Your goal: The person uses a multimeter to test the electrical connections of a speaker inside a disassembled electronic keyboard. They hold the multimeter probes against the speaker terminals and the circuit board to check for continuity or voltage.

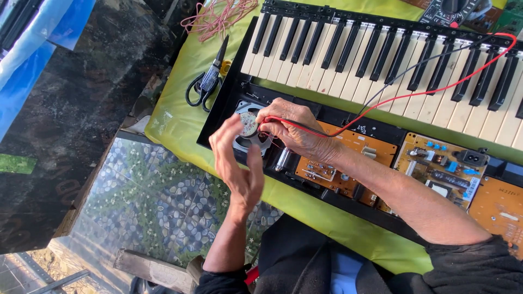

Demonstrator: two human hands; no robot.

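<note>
Your right hand (291, 128) is pinching the probe leads (381, 100) on the light, fragile speaker (249, 128); your left hand (239, 163) is hovering open-fingered; grip its rim.

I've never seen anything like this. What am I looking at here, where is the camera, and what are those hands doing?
The camera sits on a person's head and looks down at their own two bare hands. In front lies an opened electronic keyboard on a green cloth, its orange circuit boards showing. The right hand holds red and black wires against a small round speaker at the keyboard's corner. The left hand is open beside the speaker, fingers near its rim. Scissors and a bundle of pink cord lie on the cloth nearby.
</note>
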